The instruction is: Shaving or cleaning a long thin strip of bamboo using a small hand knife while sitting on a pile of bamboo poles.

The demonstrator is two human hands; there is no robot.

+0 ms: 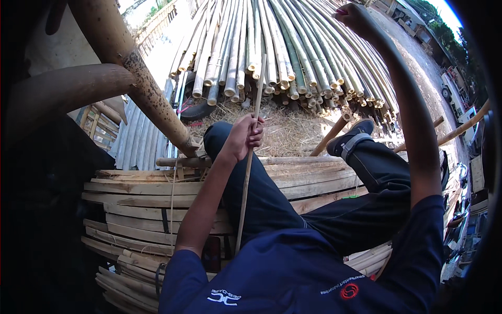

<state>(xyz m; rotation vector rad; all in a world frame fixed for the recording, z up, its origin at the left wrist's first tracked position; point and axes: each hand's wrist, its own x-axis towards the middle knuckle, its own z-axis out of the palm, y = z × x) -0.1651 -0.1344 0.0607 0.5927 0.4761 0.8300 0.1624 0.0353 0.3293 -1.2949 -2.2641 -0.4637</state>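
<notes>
My left hand (243, 137), closed, grips a thin, pale bamboo strip (244, 193) above my left knee. The strip stands nearly upright in the view. Its lower end comes down beside my shirt, and its upper end reaches in front of the stacked poles. My right arm stretches far out to the upper right. At its end my right hand (358, 21) is closed like a fist, well apart from the strip. A small pinkish-red bit shows at its edge; I cannot make out what it is.
I sit on a bench of split bamboo slats (151, 201). Ahead lies a big stack of bamboo poles (285, 57), cut ends facing me. A thick bamboo post (151, 102) slants at the left beside corrugated sheets (137, 138). A dark tyre (198, 111) lies near the stack; straw covers the ground.
</notes>
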